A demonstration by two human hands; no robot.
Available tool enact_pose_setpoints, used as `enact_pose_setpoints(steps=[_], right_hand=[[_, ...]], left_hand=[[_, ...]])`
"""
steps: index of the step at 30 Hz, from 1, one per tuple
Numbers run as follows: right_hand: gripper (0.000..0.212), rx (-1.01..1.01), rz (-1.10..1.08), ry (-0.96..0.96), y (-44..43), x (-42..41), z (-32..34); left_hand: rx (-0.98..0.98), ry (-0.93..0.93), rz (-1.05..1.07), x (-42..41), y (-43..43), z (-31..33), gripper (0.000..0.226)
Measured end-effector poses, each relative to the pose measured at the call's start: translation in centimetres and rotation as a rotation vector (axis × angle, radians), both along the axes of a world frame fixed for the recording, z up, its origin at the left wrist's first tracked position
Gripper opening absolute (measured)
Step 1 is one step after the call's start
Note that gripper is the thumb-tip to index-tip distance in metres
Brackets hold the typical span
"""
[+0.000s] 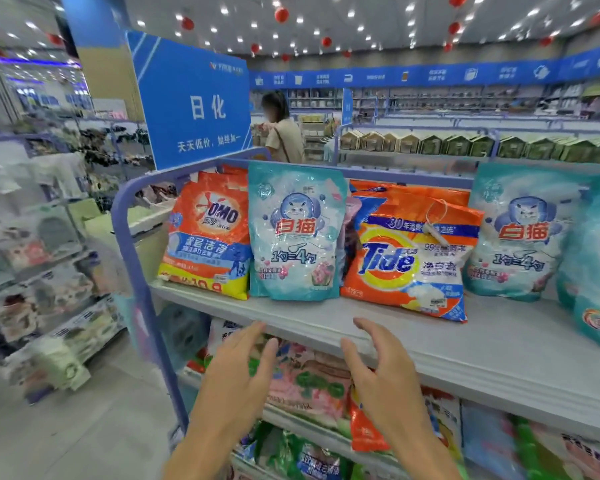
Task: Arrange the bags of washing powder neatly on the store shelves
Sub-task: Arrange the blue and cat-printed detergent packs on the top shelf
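Currently OMO bag (207, 237), teal bag (295, 233) and Tide bag (409, 258) line the shelf (465, 344); left hand (236, 372), right hand (385, 372): grip wide.

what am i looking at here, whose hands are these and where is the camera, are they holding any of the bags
There is no machine here. The single picture comes from a wide-angle camera worn on a person's head, looking forward and down, so the two hands at the bottom are the wearer's own. The left hand and right hand are both open, fingers relaxed, in front of the shelf edge, holding nothing. On the top shelf sit bags of washing powder in a row: an orange OMO bag, a teal cat bag, an orange Tide bag, then a second teal cat bag. The lower shelves hold more bags.
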State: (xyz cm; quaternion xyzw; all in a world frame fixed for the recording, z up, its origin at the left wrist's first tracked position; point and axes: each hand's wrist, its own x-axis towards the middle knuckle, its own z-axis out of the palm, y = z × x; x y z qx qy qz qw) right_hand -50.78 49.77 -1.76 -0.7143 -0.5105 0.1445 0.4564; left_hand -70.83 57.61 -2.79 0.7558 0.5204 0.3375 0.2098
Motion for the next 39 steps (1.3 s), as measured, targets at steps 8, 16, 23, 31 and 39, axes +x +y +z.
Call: enact_pose_setpoints(steps=[8, 16, 23, 31, 39], right_hand=[[0.059, 0.068, -0.047, 0.092, 13.8, -1.4, 1.5], [0.112, -0.041, -0.228, 0.118, 20.3, 0.0, 0.8], [0.068, 0.023, -0.136, 0.420, 20.8, 1.2, 1.6], [0.027, 0.186, -0.089, 0.601, 16.7, 2.2, 2.9], [0.018, 0.327, -0.156, 0.654, 8.0, 5.8, 3.7]], left_hand=[[0.020, -0.099, -0.090, -0.2, 12.1, 2.3, 0.073], [-0.111, -0.292, -0.175, 3.8, 19.7, 2.5, 0.081], [-0.145, -0.582, -0.093, 5.4, 21.0, 2.2, 0.092], [-0.419, -0.961, -0.226, 6.5, 19.0, 1.8, 0.048], [-0.431, -1.098, -0.338, 12.6, 11.9, 6.5, 0.026]])
